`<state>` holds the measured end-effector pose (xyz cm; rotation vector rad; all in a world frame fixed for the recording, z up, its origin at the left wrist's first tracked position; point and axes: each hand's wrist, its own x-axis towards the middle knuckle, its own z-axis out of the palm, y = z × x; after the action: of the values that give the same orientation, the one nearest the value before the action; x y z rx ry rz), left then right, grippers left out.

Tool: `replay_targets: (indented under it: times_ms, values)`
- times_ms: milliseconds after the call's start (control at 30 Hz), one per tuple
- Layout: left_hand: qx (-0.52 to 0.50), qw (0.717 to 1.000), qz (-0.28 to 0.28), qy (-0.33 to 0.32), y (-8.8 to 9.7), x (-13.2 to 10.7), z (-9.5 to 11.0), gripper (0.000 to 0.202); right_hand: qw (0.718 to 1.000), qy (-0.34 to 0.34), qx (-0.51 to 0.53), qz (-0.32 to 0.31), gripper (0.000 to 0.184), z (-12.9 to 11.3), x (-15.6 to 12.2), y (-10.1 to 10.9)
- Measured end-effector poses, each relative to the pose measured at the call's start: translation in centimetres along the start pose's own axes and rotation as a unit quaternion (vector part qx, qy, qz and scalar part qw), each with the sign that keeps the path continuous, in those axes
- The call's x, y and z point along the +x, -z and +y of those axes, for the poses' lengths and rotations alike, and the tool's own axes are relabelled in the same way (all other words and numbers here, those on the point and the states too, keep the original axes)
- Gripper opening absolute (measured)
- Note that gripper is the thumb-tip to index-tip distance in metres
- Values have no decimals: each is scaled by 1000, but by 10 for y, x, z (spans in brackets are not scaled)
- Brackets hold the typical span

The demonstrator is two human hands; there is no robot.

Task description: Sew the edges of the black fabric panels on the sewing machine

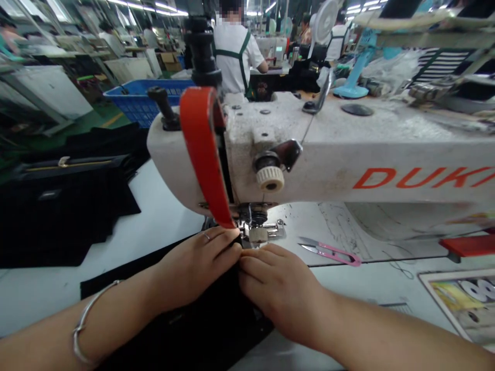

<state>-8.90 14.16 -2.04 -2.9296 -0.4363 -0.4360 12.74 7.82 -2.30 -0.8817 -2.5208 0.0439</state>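
Observation:
A white sewing machine (328, 159) with a red guard stands in front of me. Black fabric (181, 330) lies under both hands and runs up to the presser foot (251, 232). My left hand (193, 265) rests on the cloth, fingers closed together at its edge close to the needle area. Beside it, my right hand (276, 283) pinches the same edge, its fingertips touching the left ones. The fingertips partly hide the edge and the stitching spot.
Pink thread snips (332, 252) lie right of the presser foot. Black fabric pieces (58, 206), one with a zipper, are stacked at left. Behind the machine are a blue basket (135, 98), a small blue fan (356, 77) and a person (232, 56) facing away.

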Motion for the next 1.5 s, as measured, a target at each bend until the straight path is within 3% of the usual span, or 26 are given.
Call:
replay_targets:
  times_ms: [167, 267, 367, 467, 533, 600, 700, 933, 1233, 1500]
  values:
    - [-87, 996, -6, -21, -3, -10, -34, 39, 998, -8, 35, -53, 6, 1, -3, 2]
    - [-104, 991, -56, -57, 4, -12, -42, 49, 995, 7, 61, -81, 6, 0, -5, 7]
    - [-108, 987, -121, -23, 20, -17, -24, 61, 993, 25, 82, -87, 7, -2, -5, 13]
    - [-77, 983, -156, 55, 37, -29, 15, 66, 991, 50, 101, -72, 11, -5, -7, 16]
    - [-56, 987, -136, 71, 42, -40, 43, 65, 987, 71, 118, -78, 12, -8, -8, 17]
    - [-14, 992, -99, 78, 41, -49, 66, 77, 983, 83, 137, -91, 18, -11, -9, 18]
    - [45, 990, -71, 113, 32, -59, 87, 80, 977, 78, 164, -109, 19, -14, -11, 21]
    - [38, 993, -52, 102, 29, -70, 89, 62, 975, 69, 188, -98, 16, -15, -11, 28]
    - [11, 983, -18, 181, 32, -65, 96, 53, 982, 99, 150, -52, 16, -25, -14, 28]
    - [13, 990, -42, 136, 29, -62, 94, 55, 980, 111, 138, -92, 9, -24, -11, 32]
